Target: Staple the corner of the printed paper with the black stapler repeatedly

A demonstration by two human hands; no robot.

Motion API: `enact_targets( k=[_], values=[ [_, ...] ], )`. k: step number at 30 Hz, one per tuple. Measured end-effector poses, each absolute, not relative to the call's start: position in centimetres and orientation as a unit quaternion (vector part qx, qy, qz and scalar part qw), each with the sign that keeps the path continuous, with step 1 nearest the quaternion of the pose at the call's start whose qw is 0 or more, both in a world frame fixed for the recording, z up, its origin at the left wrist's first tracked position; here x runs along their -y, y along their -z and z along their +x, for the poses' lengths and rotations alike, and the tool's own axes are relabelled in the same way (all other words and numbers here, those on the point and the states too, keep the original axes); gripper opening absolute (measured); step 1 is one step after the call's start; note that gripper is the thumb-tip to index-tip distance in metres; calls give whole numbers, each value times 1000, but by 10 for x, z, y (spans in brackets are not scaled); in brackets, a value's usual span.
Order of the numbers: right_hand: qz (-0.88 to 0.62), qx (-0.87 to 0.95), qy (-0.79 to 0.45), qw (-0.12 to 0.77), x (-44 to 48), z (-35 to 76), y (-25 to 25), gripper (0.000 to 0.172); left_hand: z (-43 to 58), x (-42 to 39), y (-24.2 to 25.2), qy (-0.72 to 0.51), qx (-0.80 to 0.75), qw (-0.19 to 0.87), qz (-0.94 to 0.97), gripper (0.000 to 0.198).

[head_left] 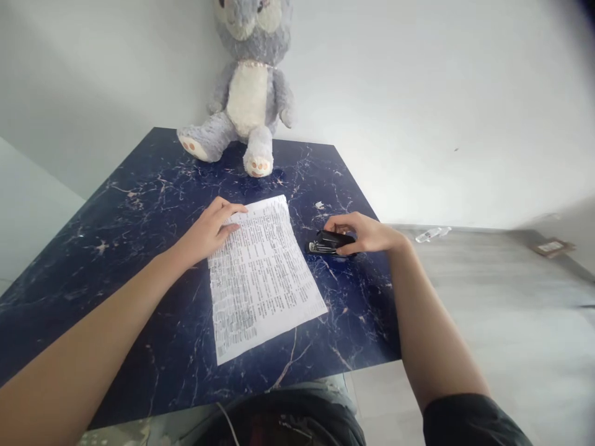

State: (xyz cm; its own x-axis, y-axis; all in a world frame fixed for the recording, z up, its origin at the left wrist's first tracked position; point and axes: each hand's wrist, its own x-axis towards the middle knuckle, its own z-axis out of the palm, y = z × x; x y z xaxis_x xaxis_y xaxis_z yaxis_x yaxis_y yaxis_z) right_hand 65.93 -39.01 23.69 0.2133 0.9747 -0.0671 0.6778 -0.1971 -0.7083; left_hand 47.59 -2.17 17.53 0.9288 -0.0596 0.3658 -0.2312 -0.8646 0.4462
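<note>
A printed sheet of paper (269, 266), perhaps more than one layer, lies at an angle on the dark blue marbled table (153, 310). My left hand (214, 228) rests on its upper left edge, fingers stretched out and apart. To the right of the paper, a black stapler (328, 241) sits low over the table, its front end pointing left towards the sheet. My right hand (360, 232) grips the stapler from the right, thumb on the near side and fingers over the far side. A gap of bare table shows between stapler and paper.
A large grey and cream plush toy (248, 99) sits at the table's back edge against the white wall (418, 111). A small white scrap (318, 205) lies beyond the stapler. On the floor to the right are a clear plastic piece (433, 234) and a brownish packet (551, 246).
</note>
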Motion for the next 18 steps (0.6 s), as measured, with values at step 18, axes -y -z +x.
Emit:
enact_targets(
  k=[18],
  values=[
    [-634, 657, -323, 249, 365, 631, -240, 29, 478, 20, -177, -241, 29, 300, 923, 28]
  ],
)
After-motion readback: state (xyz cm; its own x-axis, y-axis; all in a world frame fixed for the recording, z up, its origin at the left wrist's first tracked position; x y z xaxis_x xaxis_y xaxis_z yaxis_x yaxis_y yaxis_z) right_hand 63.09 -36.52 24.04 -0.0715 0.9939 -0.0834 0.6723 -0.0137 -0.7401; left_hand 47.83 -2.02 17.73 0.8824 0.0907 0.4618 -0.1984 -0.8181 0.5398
